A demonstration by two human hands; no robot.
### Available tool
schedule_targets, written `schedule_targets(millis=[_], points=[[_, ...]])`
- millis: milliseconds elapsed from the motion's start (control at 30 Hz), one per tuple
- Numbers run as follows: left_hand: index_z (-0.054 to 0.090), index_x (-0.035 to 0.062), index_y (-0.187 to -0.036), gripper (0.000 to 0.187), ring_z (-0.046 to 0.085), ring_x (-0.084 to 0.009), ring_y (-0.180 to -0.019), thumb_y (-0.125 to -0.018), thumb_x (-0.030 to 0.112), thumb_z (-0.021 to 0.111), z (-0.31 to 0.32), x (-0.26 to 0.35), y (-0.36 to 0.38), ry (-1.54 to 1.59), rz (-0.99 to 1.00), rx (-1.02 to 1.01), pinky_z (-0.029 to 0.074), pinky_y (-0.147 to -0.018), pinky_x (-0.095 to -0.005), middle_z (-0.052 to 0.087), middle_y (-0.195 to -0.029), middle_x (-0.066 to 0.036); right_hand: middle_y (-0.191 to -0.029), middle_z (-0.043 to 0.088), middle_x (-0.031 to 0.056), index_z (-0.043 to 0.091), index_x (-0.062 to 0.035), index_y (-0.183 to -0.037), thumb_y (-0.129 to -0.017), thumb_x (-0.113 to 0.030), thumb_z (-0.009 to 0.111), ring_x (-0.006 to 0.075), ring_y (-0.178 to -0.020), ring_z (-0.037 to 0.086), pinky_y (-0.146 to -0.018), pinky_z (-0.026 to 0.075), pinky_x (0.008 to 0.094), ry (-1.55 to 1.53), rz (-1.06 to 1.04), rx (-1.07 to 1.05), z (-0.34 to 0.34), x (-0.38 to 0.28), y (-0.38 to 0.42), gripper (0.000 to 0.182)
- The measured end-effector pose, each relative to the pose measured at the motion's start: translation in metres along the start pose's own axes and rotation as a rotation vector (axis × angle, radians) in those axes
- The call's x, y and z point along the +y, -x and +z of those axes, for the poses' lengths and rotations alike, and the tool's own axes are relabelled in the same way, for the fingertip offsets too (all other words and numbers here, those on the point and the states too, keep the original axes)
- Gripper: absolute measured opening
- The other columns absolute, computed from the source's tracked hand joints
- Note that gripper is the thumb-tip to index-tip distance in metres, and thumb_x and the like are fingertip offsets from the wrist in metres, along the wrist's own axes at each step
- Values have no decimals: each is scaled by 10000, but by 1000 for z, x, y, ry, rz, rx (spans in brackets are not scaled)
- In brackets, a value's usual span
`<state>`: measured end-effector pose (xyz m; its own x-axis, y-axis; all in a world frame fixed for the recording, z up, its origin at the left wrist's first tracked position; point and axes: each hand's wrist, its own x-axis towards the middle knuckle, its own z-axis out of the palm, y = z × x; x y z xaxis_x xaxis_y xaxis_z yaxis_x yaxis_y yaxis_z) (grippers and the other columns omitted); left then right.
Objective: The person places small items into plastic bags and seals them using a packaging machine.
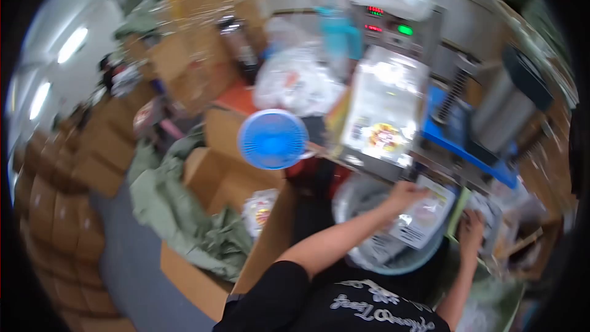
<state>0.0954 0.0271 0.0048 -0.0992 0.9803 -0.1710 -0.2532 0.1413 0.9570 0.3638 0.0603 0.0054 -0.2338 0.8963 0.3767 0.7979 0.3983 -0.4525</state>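
Observation:
My left hand (pixel 407 197) is closed on the edge of a flat printed pouch (pixel 424 216), pale with dark print on its lower part. The pouch hangs over a round tub (pixel 415 265) that has a clear plastic liner. On the right, my right hand (pixel 471 226) reaches down to pale plastic packaging (pixel 490 216) beside a light green edge. Blur hides whether those fingers grip anything. Just beyond my left hand, a stack of glossy clear bags (pixel 381 107) with a red and yellow print lies on a metal machine with lit displays (pixel 388 26).
An open cardboard box (pixel 200 286) stands at left with green sacking (pixel 212 240) over its edge and a printed packet inside. A blue fan (pixel 273 139) stands beside it. A metal device on a blue base (pixel 437 128) is at right. Stacked cartons (pixel 49 227) line the far left.

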Motion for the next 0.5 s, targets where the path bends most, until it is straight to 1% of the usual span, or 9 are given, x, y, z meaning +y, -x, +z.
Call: schedule_targets(millis=[67,100,133,167,200,233,333,467,500], points=[[672,-20,-693,289,539,-106,-531,-819,239,696,-18,16,-10,-380,328,18,433,-544,-333,599,-545,-104,-895,547,170,624,18,-1040,-848,17,542,296,-739,529,-665,432,384,-127,-19,-19,-1,-4,-3,209],[693,13,-822,249,613,-207,-582,-816,261,677,-30,19,-16,-476,370,97,474,-605,-367,631,-651,-142,-887,533,145,610,18,-1051,-864,15,537,268,-716,498,-659,419,360,-165,-37,1,4,6,-1,201],[663,23,-966,287,636,-230,-676,-829,274,673,-40,37,-10,-623,381,252,484,-654,-372,653,-778,-148,-917,536,143,592,25,-1069,-887,6,525,267,-740,497,-670,414,360,-192,93,-51,2,0,-2,194],[633,33,-1110,372,658,-253,-771,-842,288,669,-45,54,-2,-765,389,397,493,-703,-377,675,-905,-153,-932,534,141,582,28,-1083,-907,-8,516,263,-764,495,-672,411,366,-157,-13,19,7,10,0,191],[459,82,-1345,608,561,-327,-1130,-832,349,648,-64,39,-14,-917,610,450,437,-915,-444,569,-1254,-177,-936,533,145,582,25,-1093,-921,-24,510,267,-773,492,-671,408,369,-157,-20,28,9,13,1,193],[331,110,-1441,777,350,-312,-1349,-810,425,657,-74,47,-4,-1179,512,404,292,-1069,-489,385,-1455,-154,-941,532,150,582,23,-1103,-934,-40,504,271,-783,488,-671,404,373,-155,-23,41,10,14,1,196],[275,145,-1476,908,280,-312,-1391,-764,545,672,-94,18,16,-1344,596,290,164,-1132,-534,288,-1520,-133,-873,522,117,585,16,-1116,-954,-83,507,228,-738,475,-630,394,345,-133,17,96,14,16,1,205],[504,171,-1323,632,393,-259,-1310,-733,258,714,-109,12,31,-1339,682,335,162,-1131,-550,507,-1320,-59,-734,453,16,591,-11,-1155,-954,-145,553,108,-665,411,-554,358,271,-323,215,128,12,16,3,244],[582,144,-1183,475,466,-251,-1217,-724,198,692,-112,15,27,-1252,716,399,235,-1095,-520,567,-1196,-53,-734,453,16,591,-11,-1155,-954,-145,553,108,-665,411,-554,358,271,-324,210,128,11,22,3,244]])
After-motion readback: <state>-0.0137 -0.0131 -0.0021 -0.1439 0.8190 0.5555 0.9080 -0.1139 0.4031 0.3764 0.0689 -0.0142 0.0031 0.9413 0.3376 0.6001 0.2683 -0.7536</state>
